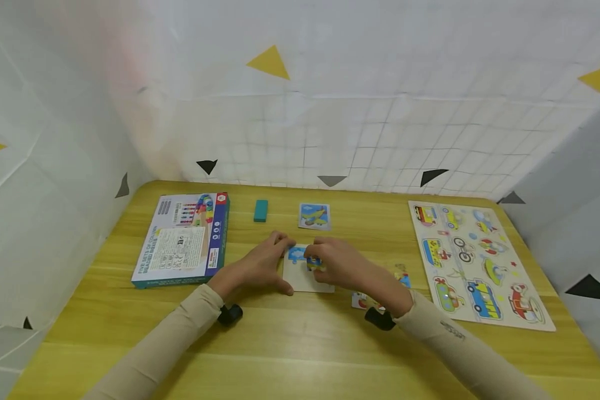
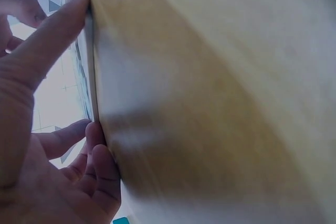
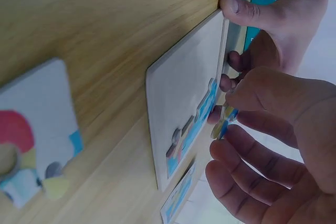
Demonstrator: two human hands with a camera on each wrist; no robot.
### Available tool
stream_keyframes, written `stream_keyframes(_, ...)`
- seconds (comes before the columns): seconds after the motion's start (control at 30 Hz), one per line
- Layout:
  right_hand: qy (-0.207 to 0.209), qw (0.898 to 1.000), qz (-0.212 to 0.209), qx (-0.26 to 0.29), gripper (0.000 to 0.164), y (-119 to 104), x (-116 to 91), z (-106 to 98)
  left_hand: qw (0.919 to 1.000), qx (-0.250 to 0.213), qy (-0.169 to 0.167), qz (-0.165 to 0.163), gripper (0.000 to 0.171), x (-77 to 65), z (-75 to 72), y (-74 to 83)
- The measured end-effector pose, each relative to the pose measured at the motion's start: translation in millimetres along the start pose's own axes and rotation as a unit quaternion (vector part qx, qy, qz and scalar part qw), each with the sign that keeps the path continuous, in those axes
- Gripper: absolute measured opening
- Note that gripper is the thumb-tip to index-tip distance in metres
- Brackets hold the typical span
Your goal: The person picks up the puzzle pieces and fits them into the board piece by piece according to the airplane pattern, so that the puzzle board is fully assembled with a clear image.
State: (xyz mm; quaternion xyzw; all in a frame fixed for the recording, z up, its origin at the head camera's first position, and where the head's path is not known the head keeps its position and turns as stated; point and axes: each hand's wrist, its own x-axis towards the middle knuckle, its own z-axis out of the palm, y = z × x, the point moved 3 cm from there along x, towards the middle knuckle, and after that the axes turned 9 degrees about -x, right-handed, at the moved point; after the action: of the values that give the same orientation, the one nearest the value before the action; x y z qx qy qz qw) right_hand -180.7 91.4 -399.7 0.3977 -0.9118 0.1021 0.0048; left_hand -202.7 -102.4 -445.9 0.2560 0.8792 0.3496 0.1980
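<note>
Puzzle piece (image 1: 312,264) is pinched in your right hand (image 1: 344,264) toward the far edge of the board (image 1: 300,281), and you've got your left hand (image 1: 259,265) spread against its left edge, probably so it doesn't skid around.

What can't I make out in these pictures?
- Held puzzle piece: head view, part of its picture hidden by the right hand.
- Puzzle tray: left wrist view, seen edge-on, so its face hardly shows.
- Loose pieces: head view, partly covered by the right forearm; right wrist view, cut off at left.
- White label: head view, small print unreadable.
</note>
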Motion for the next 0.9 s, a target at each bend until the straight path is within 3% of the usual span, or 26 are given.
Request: stream_keyframes(0.9,-0.027,0.999,-0.016,0.009,0.031,-10.9,29.3,18.9,0.9996,0.008,-0.005,0.026,0.105,0.2,-1.7,-1.8)
